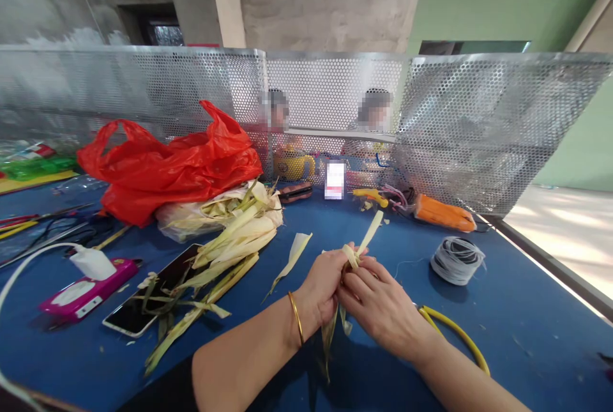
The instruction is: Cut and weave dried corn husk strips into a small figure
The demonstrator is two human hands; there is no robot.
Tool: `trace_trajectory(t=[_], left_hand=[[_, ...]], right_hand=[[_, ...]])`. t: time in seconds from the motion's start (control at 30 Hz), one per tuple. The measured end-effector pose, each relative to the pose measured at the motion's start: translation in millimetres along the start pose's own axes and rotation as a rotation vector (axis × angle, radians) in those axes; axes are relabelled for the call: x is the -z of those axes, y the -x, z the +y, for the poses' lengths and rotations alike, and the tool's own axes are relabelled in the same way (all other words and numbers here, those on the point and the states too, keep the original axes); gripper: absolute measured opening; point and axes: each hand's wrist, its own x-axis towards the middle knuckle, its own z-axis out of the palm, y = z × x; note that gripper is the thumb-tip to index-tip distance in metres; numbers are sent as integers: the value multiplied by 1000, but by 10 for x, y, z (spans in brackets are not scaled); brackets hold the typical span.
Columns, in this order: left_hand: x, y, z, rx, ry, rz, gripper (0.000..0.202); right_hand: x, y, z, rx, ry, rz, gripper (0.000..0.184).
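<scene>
Both my hands meet over the middle of the blue table, closed on a small bundle of pale corn husk strips (353,255). My left hand (325,281), with a gold bangle at the wrist, grips the bundle from the left. Fingers of my right hand (368,297) press against it from the right. One husk strip stands up above the fingers, and drier ends hang below the hands. A loose piece of husk (294,257) lies left of my hands. Further left is a heap of corn husks (239,233), partly in a clear plastic bag.
A red plastic bag (177,163) sits behind the husks. A phone (138,310) and a magenta power bank (89,290) lie at left. To the right are a wire spool (457,260), yellow-handled tool (460,332) and orange packet (444,213). A perforated metal screen (479,124) stands behind; two people sit beyond.
</scene>
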Motion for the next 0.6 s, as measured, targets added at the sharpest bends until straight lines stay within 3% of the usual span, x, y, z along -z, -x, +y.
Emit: trace_trajectory(t=[0.07, 0.17, 0.27, 0.33, 0.43, 0.5, 0.6], left_hand=[[2, 6, 5, -18, -15, -24, 17], [8, 17, 29, -67, -44, -42, 21], [9, 36, 54, -98, -128, -12, 28], [3, 50, 64, -80, -195, 2, 31], [-7, 63, 64, -113, -283, 25, 26], [-9, 61, 56, -142, -325, 79, 20], [-6, 53, 49, -143, -347, 121, 16]], right_hand=[[5, 2, 12, -20, -67, 33, 19], [24, 7, 44, -147, -240, 187, 22], [27, 24, 110, -485, -453, 395, 15], [-10, 36, 162, -775, -600, 455, 12], [-118, 43, 214, -1070, -901, 364, 21], [-187, 40, 219, -1141, -1080, 274, 26], [-226, 35, 210, -1167, -1142, 228, 30]])
